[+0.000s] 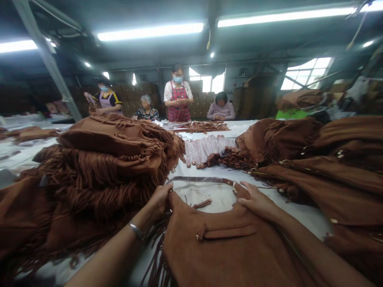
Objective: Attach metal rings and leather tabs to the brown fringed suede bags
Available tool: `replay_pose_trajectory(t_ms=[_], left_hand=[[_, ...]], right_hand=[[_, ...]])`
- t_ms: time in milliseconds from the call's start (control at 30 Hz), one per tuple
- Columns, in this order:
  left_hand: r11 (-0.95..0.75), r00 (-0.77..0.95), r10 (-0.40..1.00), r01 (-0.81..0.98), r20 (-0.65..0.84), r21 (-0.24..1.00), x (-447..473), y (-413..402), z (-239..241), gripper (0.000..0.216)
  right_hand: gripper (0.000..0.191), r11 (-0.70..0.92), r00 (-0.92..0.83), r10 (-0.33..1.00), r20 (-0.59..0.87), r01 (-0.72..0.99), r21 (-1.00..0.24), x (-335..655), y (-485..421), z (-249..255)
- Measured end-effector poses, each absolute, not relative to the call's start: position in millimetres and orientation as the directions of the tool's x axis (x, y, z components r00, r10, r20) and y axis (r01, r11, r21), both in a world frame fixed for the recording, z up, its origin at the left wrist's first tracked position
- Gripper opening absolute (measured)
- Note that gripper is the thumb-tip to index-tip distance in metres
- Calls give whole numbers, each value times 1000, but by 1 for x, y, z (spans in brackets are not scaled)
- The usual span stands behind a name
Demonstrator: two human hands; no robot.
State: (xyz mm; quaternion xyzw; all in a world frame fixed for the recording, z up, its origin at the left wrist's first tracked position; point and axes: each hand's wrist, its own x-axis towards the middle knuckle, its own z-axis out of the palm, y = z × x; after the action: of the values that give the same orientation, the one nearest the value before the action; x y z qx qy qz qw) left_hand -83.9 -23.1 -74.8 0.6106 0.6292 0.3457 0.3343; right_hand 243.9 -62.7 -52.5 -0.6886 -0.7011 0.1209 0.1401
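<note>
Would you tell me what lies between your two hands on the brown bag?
In the head view, between the left hand and right hand arches the bag's strap over bare white table, with a small brown tab lying there.

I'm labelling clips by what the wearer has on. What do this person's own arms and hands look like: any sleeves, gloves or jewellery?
Both forearms are bare, with no sleeve in view. The left hand and right hand wear no gloves. A thin silver-coloured metal bangle circles the left wrist. No ring or watch is visible, and the right wrist looks bare.
</note>
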Motion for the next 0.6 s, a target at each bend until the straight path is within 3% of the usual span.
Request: replay_pose_trajectory(t_ms=[100,233,300,367,500,600], left_hand=[[-34,-33,996,706,81,707,-75,-15,-61,26],[-213,135,971,866,199,452,-52,-5,-39,55],[-304,259,950,889,172,343,-39,3,-32,57],[-327,312,945,908,99,261,-30,16,-27,46],[-219,228,973,959,-28,178,-28,43,-20,30],[-184,189,982,966,-15,181,-29,40,-11,31]], right_hand=[[68,33,-34,999,7,876,-482,245,-63,-53],[66,108,-39,989,140,842,-529,242,-68,-63],[65,135,-36,983,180,809,-572,242,-71,-68],[66,135,-17,981,195,778,-613,243,-73,-69],[75,34,73,989,132,743,-668,253,-71,-65],[61,-24,44,999,13,740,-672,261,-69,-63]])
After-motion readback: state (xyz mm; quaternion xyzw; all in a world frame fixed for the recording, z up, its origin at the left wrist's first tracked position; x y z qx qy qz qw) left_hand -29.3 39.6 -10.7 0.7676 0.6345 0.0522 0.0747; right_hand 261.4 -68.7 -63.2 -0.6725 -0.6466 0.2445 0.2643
